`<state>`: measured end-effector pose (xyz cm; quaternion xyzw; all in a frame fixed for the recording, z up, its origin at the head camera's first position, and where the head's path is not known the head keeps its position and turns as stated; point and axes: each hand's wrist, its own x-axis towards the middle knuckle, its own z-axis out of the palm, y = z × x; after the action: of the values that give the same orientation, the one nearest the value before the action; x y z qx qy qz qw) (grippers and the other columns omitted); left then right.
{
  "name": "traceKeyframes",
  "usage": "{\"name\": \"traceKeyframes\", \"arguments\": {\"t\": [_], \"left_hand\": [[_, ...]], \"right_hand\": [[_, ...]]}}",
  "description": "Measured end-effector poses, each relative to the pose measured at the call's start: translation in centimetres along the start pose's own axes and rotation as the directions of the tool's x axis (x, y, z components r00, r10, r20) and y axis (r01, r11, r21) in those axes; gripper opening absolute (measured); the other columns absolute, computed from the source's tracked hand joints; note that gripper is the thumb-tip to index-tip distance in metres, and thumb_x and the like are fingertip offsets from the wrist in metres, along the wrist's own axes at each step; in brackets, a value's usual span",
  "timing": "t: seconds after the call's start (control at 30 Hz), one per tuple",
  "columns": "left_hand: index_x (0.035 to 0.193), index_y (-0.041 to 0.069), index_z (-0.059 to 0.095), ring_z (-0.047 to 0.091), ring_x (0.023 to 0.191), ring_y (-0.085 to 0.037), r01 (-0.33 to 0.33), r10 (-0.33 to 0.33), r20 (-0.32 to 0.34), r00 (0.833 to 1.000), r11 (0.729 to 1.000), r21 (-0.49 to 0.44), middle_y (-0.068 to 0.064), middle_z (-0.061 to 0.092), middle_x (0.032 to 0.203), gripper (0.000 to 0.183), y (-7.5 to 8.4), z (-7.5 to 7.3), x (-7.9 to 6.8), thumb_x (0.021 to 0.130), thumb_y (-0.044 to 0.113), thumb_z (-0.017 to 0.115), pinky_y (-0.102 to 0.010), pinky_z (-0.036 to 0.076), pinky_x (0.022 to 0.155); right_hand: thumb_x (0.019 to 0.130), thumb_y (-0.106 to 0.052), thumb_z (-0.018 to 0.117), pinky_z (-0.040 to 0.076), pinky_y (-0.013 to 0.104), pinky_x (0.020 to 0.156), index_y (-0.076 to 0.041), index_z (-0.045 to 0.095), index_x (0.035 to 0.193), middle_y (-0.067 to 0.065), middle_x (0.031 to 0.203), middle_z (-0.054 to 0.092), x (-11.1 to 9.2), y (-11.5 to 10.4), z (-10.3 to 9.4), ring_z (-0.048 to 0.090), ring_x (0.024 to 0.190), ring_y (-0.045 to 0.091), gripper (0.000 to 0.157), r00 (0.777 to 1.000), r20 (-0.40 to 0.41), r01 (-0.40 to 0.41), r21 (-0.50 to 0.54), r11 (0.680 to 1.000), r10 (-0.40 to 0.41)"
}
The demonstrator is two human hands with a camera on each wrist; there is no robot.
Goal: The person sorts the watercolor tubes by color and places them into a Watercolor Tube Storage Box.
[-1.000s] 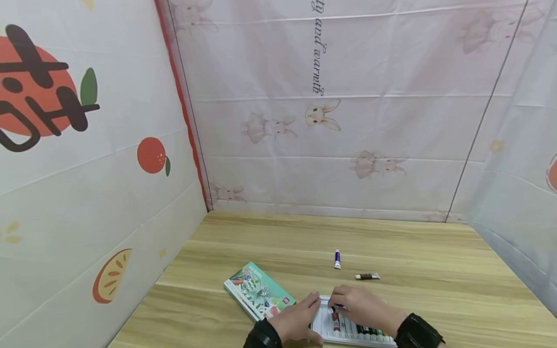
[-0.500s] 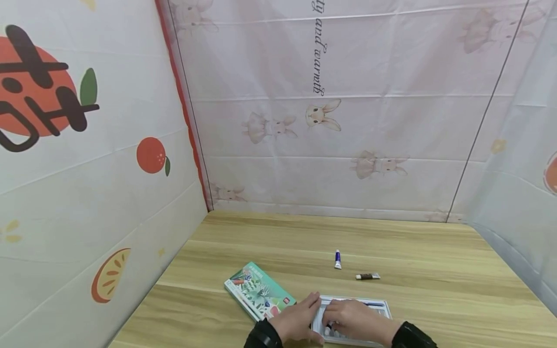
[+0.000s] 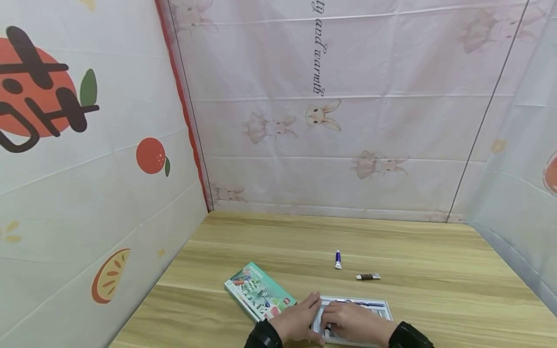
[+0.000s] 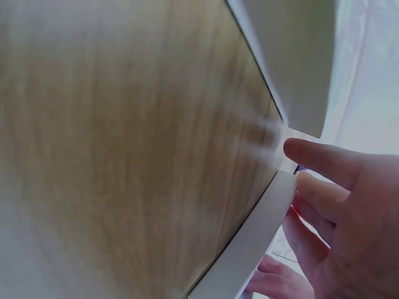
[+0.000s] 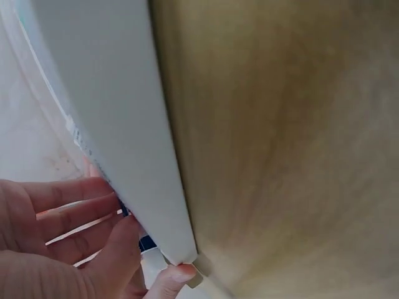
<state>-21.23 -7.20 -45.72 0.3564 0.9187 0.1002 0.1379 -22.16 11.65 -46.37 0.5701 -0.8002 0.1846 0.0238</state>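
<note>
Thumb and fingers of the right hand (image 3: 352, 321) pinch a dark tube, its white cap (image 3: 327, 332) pointing nearer than the fingertips, low in the left part of the white tray (image 3: 389, 311). The left hand (image 3: 296, 321), fingers nearly straight, touches the tray's left edge and appears to steady it.

In the past second the right hand has dropped from the tray's far side toward its near side, covering a row of tubes that had been showing; that suggests the work has gone from carrying a tube to settling it among the rest. Whether it lies in a slot cannot be told.

Just beyond the right fingers, a slim dark-blue stick (image 3: 370, 305), perhaps a brush, lies along the tray's far side, now uncovered. Beside the left fingers sits a teal box (image 3: 261, 292) with plant pictures and a small red label, its print too small to read.

Farther out, a brown tube (image 3: 368, 277) and, beyond it, a purple tube (image 3: 338, 259) lie unmoved on the table (image 3: 196, 290), both outside the tray. Well past all fingers, sideways script on the rear wall (image 3: 296, 188) reads "ty and warmth".
</note>
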Motion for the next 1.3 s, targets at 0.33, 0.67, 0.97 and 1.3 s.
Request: {"name": "traceKeyframes", "arguments": {"t": [0.33,0.67,0.97,1.3], "left_hand": [[0.129,0.009,0.026,0.016,0.119,-0.012,0.047,-0.047,0.002,0.999,0.998,0.036,-0.003,0.016,0.134,0.084,0.1,0.1,0.3,0.065,0.06,0.045,-0.024,0.031,0.087],[0.129,0.009,0.025,0.019,0.118,-0.014,0.054,-0.054,-0.013,0.998,0.999,-0.002,-0.004,0.017,0.134,0.086,0.0,0.3,0.3,0.063,0.06,0.048,-0.025,0.033,0.085],[0.129,0.006,0.024,0.016,0.119,-0.013,0.01,-0.01,-0.002,1.0,1.0,0.023,-0.006,0.017,0.133,0.084,0.1,0.1,0.2,0.066,0.058,0.045,-0.024,0.031,0.087],[0.13,0.008,0.022,0.018,0.119,-0.014,0.024,-0.024,0.006,1.0,1.0,-0.001,-0.005,0.016,0.134,0.086,-0.1,0.1,0.3,0.065,0.059,0.044,-0.024,0.032,0.086]], "right_hand": [[0.076,-0.003,0.056,0.04,0.014,0.072,-0.016,0.06,0.091,-0.007,0.097,0.055,-0.8,0.4,-0.4,0.049,0.091,0.003,0.021,0.998,-0.061,0.003,0.001,1.0,-0.003],[0.077,-0.002,0.055,0.041,0.016,0.071,-0.016,0.06,0.093,-0.01,0.092,0.054,-1.4,0.9,-0.9,0.049,0.086,0.002,0.022,0.982,-0.15,-0.117,-0.003,0.993,0.115],[0.077,-0.009,0.055,0.039,0.015,0.074,-0.019,0.061,0.094,-0.011,0.095,0.055,-0.6,0.4,-0.2,0.047,0.092,0.003,0.02,0.996,-0.078,0.044,-0.115,0.992,-0.053],[0.075,-0.015,0.059,0.038,0.009,0.065,-0.024,0.064,0.084,-0.012,0.09,0.051,-0.3,0.7,-0.5,0.043,0.082,-0.001,0.013,0.998,-0.057,0.025,-0.157,0.987,-0.034]]}}
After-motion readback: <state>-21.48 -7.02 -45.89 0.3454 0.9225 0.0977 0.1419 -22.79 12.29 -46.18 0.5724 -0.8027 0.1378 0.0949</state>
